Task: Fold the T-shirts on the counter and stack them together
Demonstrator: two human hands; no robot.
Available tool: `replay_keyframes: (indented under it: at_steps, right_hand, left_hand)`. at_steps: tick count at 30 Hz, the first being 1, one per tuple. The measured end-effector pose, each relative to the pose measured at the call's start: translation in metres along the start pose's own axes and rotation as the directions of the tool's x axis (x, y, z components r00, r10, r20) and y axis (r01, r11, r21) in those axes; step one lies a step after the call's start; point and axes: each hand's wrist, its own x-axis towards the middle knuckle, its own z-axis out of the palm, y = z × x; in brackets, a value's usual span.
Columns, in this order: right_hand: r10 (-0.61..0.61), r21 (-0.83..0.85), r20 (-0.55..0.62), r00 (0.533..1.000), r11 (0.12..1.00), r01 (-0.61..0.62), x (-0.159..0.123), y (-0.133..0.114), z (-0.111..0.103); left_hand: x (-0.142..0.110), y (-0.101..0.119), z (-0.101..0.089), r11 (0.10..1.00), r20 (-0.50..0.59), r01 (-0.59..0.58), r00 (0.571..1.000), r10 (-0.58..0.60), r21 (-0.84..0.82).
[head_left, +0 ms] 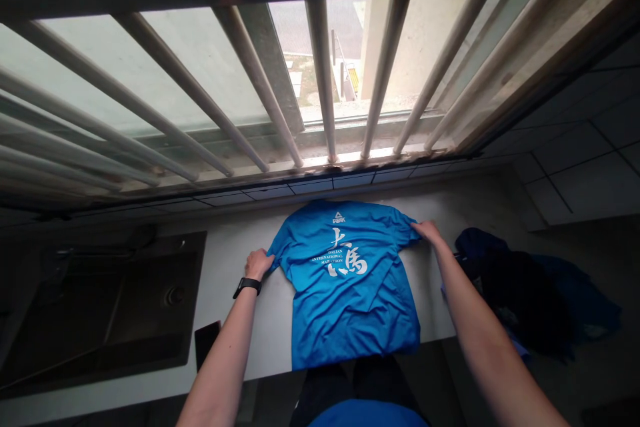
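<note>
A blue T-shirt [353, 307] with white printed lettering lies spread on the pale countertop [270, 347], its collar end toward the window. Its lower edge reaches the counter's front edge, and wrinkles cross the lower half. My left hand [259, 264], with a black watch on the wrist, pinches the end of the left sleeve. The right sleeve's end is gripped between the fingers of my right hand [427, 231]. Both sleeves are stretched outward to the sides.
Dark clothes [525, 293] lie heaped at the right end of the counter. A dark sink [150, 300] with a faucet is set in at left. Beside it, a phone [206, 340] lies near my left forearm. Window bars [325, 80] rise behind the counter.
</note>
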Motion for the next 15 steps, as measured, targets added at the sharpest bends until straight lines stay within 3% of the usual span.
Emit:
replay_keyframes:
  at_steps: [3,5,9,11,15]
  right_hand:
    - [-0.034,0.1,-0.011,0.999,0.994,0.035,-0.011,-0.008,-0.004]
    - [-0.06,0.14,-0.081,0.995,0.988,0.071,-0.023,-0.019,0.004]
    - [-0.296,0.223,-0.309,0.904,0.901,0.371,-0.054,-0.051,0.058]
    - [-0.381,0.26,-0.207,0.901,0.866,0.426,-0.068,-0.065,0.094]
    - [-0.343,0.276,0.035,0.939,0.906,0.321,-0.082,-0.075,0.149]
  left_hand:
    - [-0.006,-0.002,-0.01,0.995,-0.003,-0.028,1.0,0.028,-0.096]
    - [-0.012,-0.001,-0.014,0.981,-0.005,-0.049,0.999,0.048,-0.186]
    - [-0.03,0.007,-0.014,0.924,-0.029,-0.088,0.996,0.083,-0.372]
    - [-0.037,0.013,-0.012,0.89,-0.039,-0.092,0.996,0.083,-0.447]
    - [-0.048,0.023,-0.008,0.826,-0.044,-0.073,0.997,0.059,-0.559]
